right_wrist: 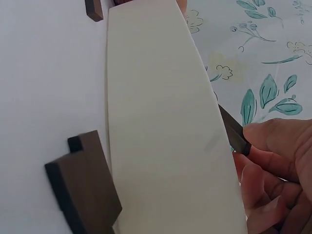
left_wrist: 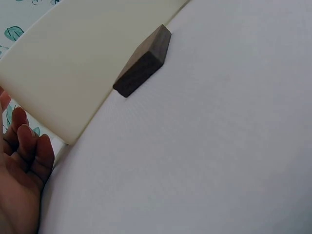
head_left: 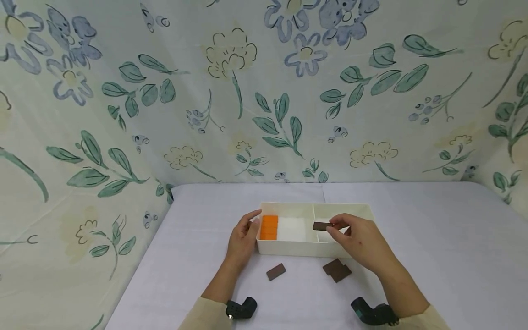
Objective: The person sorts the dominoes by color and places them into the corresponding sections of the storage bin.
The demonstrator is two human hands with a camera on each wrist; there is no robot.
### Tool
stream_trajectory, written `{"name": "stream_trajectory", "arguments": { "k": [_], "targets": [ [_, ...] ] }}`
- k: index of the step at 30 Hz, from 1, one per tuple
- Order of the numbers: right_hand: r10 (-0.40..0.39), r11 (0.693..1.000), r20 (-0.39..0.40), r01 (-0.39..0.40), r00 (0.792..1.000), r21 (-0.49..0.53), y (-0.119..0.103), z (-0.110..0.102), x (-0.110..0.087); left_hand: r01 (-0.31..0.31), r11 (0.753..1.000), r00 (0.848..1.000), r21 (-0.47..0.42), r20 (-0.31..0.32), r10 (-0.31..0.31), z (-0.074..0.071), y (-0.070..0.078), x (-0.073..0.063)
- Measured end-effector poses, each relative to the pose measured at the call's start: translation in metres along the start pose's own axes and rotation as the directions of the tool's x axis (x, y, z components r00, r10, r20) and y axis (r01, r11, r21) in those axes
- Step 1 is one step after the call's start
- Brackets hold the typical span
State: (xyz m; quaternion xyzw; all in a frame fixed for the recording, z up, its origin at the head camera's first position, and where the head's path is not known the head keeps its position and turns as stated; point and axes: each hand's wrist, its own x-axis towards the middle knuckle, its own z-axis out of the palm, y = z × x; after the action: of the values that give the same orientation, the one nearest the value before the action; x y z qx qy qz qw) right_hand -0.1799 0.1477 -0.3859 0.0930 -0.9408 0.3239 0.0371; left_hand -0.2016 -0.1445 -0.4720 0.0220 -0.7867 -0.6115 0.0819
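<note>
Pinching brown tile (head_left: 319, 226) in right hand (head_left: 362, 240), touching box's (head_left: 305, 249) left edge with relaxed left hand (head_left: 241, 236). Seemingly done boxing orange blocks (head_left: 269, 228), not loose tiles (head_left: 341, 273).

The white box (head_left: 305, 249) is barred on its left by the left grip (head_left: 242, 239) and above its right compartment (head_left: 323, 211) by the right grip (head_left: 363, 240). In its left compartment (head_left: 294, 229), room is left beside orange blocks (head_left: 269, 228). Free surface (head_left: 437, 256) is found right of the box and, before it, between one brown block (head_left: 276, 272) and overlapping brown blocks (head_left: 340, 273).
</note>
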Motion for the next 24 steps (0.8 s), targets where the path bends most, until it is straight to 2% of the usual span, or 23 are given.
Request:
{"name": "stream_trajectory", "arguments": {
  "k": [13,17,24],
  "targets": [
    [0.021,0.997,0.040,-0.024,0.999,0.068,-0.019,0.013,0.008,0.000,1.000,1.000,-0.024,0.006,0.000,0.000,-0.001,0.001],
    [0.045,0.996,0.021,-0.046,0.999,0.074,-0.013,0.011,0.012,0.010,1.000,1.000,-0.022,0.009,-0.009,0.001,-0.001,0.001],
    [0.117,0.983,0.035,-0.121,0.992,0.141,0.010,0.002,0.021,0.000,1.000,1.000,-0.024,-0.001,0.000,0.000,0.000,0.001]
  ]
}}
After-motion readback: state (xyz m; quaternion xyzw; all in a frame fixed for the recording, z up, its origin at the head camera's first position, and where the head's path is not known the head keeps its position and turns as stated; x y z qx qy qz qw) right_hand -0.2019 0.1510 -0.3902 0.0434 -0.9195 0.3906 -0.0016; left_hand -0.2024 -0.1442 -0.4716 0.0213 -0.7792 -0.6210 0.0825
